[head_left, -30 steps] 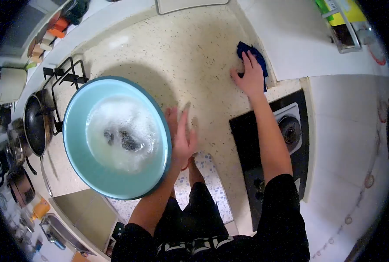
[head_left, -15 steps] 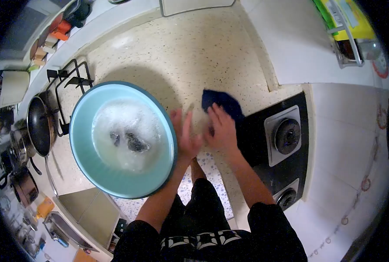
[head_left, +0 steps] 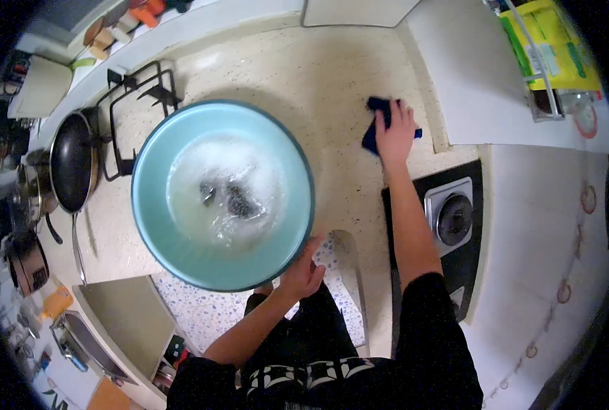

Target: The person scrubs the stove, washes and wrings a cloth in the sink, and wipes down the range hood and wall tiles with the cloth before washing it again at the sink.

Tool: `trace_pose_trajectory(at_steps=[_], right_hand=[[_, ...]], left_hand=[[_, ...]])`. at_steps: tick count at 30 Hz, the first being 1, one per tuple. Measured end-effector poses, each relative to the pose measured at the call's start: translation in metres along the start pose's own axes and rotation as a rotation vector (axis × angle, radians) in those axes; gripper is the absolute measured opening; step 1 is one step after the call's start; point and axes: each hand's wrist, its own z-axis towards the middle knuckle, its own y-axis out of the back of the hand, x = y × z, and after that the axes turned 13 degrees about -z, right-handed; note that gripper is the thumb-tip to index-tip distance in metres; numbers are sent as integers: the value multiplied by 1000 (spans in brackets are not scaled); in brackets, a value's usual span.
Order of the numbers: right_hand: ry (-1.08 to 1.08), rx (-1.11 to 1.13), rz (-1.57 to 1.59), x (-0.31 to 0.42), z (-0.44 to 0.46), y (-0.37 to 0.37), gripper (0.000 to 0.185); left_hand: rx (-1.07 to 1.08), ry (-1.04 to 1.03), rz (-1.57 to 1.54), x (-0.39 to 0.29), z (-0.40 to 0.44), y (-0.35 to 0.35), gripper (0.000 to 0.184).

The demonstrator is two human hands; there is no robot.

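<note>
"Quick, nearest first. Left hand?"

"My left hand [head_left: 302, 277] is at the near right rim of the blue basin [head_left: 147, 236]. Fingers slightly bent; can't tell if they grip. Probably there to steady it, since from here its near side looks to reach past the counter edge."

"Inside?"

"Foamy water, with something dark [head_left: 239, 199] in it. Too blurred to name. Deep sides presumably keep the suds in."

"Right side?"

"Nearer, the burner [head_left: 454, 219] on the black hob. Past it, my right hand [head_left: 395, 130], arm stretched out, fingers extended over the dark blue cloth [head_left: 370, 140], not clenched. Palm down, I'd say to keep it pressed on the counter [head_left: 345, 75]. Cloth's well right of the basin."

"Left side, then far?"

"Pan [head_left: 71, 164] left of the basin, black grate [head_left: 159, 94] between them and farther back, likely set aside for room. Far edge: pale board [head_left: 359, 14]."
</note>
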Motion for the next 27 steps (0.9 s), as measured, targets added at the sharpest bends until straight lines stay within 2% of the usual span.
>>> trace_pose_trajectory(at_steps=[1,2,7,10,14,20,25,27], right_hand=[[-30,7,-9,10,6,-4,51],[-60,11,-16,20,9,-6,51],[250,91,74,49,-57,39,51],[347,203,183,61,-118,91,48],[356,151,266,51,-190,114,41],[287,214,277,74,-240,133,36],[408,208,347,115,-252,147,32],[439,282,375,118,-255,162,31]], left_hand=[[39,77,12,1,-15,4,69],[16,69,32,6,-26,7,69],[-134,-24,249,27,-73,18,68],[-121,-26,187,35,-90,29,66],[-40,61,105,27,-101,48,65],[-124,-118,274,36,-120,71,59],[-116,-239,145,7,-135,100,57],[-112,-234,147,-10,-145,110,57]])
